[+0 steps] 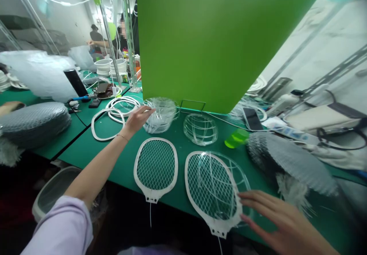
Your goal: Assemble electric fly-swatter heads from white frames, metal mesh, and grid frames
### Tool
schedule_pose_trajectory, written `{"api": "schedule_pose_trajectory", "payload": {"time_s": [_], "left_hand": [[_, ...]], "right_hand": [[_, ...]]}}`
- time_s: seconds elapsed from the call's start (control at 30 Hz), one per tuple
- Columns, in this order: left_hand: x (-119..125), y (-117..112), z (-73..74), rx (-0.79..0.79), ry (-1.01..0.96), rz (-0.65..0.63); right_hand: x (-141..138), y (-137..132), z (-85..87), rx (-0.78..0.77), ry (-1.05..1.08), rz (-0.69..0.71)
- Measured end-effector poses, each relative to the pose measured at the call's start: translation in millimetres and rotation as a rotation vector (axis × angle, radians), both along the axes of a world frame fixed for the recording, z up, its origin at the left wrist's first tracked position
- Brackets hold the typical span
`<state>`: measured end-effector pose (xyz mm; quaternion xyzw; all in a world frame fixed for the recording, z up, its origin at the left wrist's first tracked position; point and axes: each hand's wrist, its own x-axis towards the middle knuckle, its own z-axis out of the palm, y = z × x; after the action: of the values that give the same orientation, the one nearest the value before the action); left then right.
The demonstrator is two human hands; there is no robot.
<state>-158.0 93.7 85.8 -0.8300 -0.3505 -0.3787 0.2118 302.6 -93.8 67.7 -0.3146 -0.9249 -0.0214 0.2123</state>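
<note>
My left hand (139, 117) reaches to a stack of clear plastic grid covers (162, 123). Its fingers are drawn together at the top of the stack, pinching the edge of a cover. My right hand (275, 213) has its fingers stretched and its thumb apart, the tips at the right rim of a white mosquito-swatter head (187, 174) with metal mesh. Over that head lies a loose clear grid cover (243, 174), overhanging its right side. Another white swatter head (136, 171) lies flat to the left, a wire hanging from its neck.
White oval rings (94, 127) lie left of the stack. Another small pile of clear covers (200, 129) sits below a green panel (200, 48). Mesh stacks stand at left (34, 121) and right (292, 159). A green cup (236, 138) and a phone (252, 118) are at right. A person (122, 43) works behind.
</note>
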Motion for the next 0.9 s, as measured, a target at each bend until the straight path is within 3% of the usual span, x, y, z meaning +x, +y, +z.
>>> {"api": "schedule_pose_trajectory", "payload": {"time_s": [0.1,0.17,0.23,0.3,0.4,0.47,0.53,0.67,0.8,0.9], "left_hand": [[5.6,-55.3,12.3,0.071,-0.015,-0.039],[10.8,-103.0,12.8,0.153,0.039,-0.170],[13.1,-149.9,5.2,0.124,0.118,-0.240],[11.3,-187.0,-7.3,-0.009,0.191,-0.274],[4.7,-213.9,-21.5,-0.120,0.284,-0.289],[2.2,-211.5,-22.0,-0.112,0.332,-0.308],[4.0,-194.9,-16.8,-0.118,0.278,-0.283],[19.6,-137.1,-14.8,-0.421,0.090,0.052],[32.2,-90.5,-44.5,-0.593,0.212,0.216],[32.8,-80.0,-67.7,-0.625,0.239,0.233]], "right_hand": [[-39.6,34.6,19.3,-0.198,0.390,-0.215],[-78.2,66.8,25.8,-0.496,0.698,-0.308],[-119.9,100.8,24.3,-0.828,0.980,-0.287],[-158.0,130.0,14.3,-1.084,1.001,-0.306],[-198.7,156.1,-10.2,-1.207,0.881,-0.357],[-214.4,163.8,-26.6,-1.208,0.837,-0.355],[-224.5,168.9,-39.8,-1.196,0.805,-0.336],[-239.8,180.0,-57.1,-1.108,0.719,-0.310],[-248.3,181.4,-66.0,-0.925,0.604,-0.309],[-248.3,173.5,-68.3,-0.747,0.529,-0.292]]}}
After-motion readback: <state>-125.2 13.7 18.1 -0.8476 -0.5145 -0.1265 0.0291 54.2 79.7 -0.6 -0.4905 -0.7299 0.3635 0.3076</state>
